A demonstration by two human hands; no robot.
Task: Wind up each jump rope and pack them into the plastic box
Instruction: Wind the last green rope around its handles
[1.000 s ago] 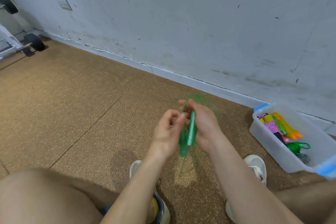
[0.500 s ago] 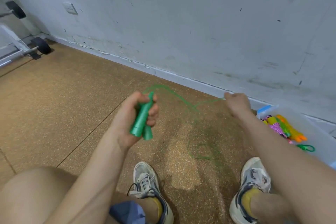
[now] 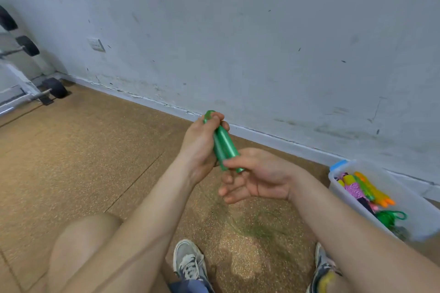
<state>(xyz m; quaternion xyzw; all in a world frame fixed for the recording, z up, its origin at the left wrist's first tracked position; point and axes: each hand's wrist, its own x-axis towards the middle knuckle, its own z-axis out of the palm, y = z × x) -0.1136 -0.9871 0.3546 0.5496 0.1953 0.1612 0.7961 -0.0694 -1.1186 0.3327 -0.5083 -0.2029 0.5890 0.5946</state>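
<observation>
Gripping, in the left hand [image 3: 199, 148], two green handles [image 3: 226, 146] side by side, fingers curled tight round the upper halves, lower ends slanting out down-right. Touching those ends with the thumb of the right hand [image 3: 262, 178], fingers loose and apart. Beneath, one green rope [image 3: 252, 221], blurred above the floor [image 3: 95, 150]. Far right, one plastic box [image 3: 421, 219], bundled ropes [image 3: 357, 190] inside, number unclear.

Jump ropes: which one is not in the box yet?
The green rope whose paired handles the left hand grips. The other ropes, pink, orange and another green, all lie in the plastic box.
</observation>
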